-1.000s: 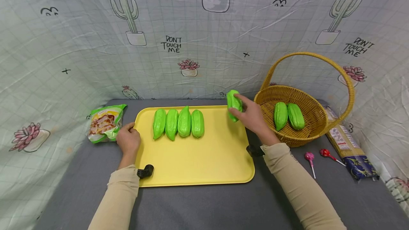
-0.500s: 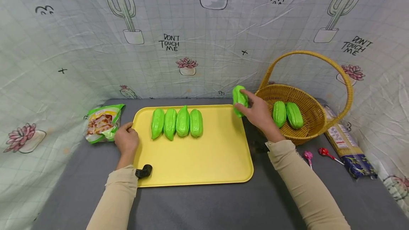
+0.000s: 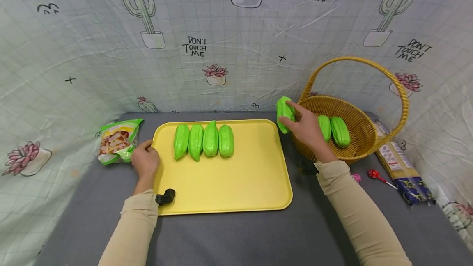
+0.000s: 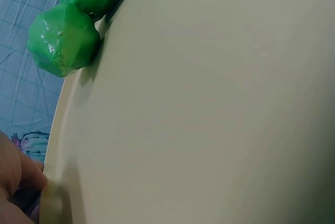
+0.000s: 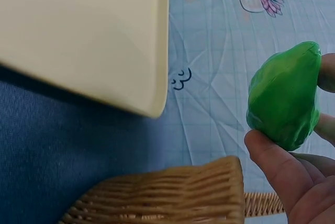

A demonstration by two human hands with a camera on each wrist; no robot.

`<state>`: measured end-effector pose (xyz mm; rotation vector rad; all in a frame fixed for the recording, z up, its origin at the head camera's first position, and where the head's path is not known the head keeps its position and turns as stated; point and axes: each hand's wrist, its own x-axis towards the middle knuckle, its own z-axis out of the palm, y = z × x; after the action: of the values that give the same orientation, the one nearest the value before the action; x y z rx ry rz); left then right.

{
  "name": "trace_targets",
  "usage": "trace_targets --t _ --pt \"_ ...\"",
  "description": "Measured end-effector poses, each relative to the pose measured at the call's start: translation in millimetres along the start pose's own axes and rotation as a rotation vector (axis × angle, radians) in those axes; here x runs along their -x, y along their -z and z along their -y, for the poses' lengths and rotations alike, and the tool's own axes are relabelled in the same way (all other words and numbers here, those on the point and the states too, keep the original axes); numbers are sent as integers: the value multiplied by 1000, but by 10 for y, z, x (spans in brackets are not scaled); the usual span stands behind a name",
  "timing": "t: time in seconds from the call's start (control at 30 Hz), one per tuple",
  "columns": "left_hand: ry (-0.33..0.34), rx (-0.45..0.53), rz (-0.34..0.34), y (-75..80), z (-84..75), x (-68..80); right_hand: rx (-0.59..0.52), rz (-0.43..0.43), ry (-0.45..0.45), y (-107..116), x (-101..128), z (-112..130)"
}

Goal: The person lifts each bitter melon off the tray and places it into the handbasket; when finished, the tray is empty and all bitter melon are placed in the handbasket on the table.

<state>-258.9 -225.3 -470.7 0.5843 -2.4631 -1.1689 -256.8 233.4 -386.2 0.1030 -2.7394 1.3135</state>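
My right hand (image 3: 304, 128) grips a green chayote-like gourd (image 3: 285, 112) (image 5: 285, 96) in the air, between the yellow tray's far right corner and the left rim of the wicker basket (image 3: 363, 151) (image 5: 172, 195). Two more green gourds (image 3: 334, 130) lie inside the basket. A row of several green gourds (image 3: 203, 140) (image 4: 65, 38) lies across the far part of the yellow tray (image 3: 229, 180) (image 4: 209, 109) (image 5: 89, 30). My left hand (image 3: 145, 162) (image 4: 15, 179) grips the tray's left edge.
A green snack bag (image 3: 117, 141) lies left of the tray. Two lollipops (image 3: 380, 177) and a long pasta packet (image 3: 399, 163) lie right of the basket on the grey tabletop (image 3: 236, 237). A cactus-print cloth (image 3: 221, 32) walls in the back and sides.
My right hand has carried the green gourd to the right, from over the tray's far right corner to the basket's left rim. The left hand has stayed on the tray edge.
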Motion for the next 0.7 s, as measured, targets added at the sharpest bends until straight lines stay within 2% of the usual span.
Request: trace_targets --t 0.3,0.7 --pt "-10 -7 -11 -17 4 -16 15 -19 -39 135 38 -72" --pt "-4 -1 -2 -13 -6 -16 -61 -34 -78 284 76 -183"
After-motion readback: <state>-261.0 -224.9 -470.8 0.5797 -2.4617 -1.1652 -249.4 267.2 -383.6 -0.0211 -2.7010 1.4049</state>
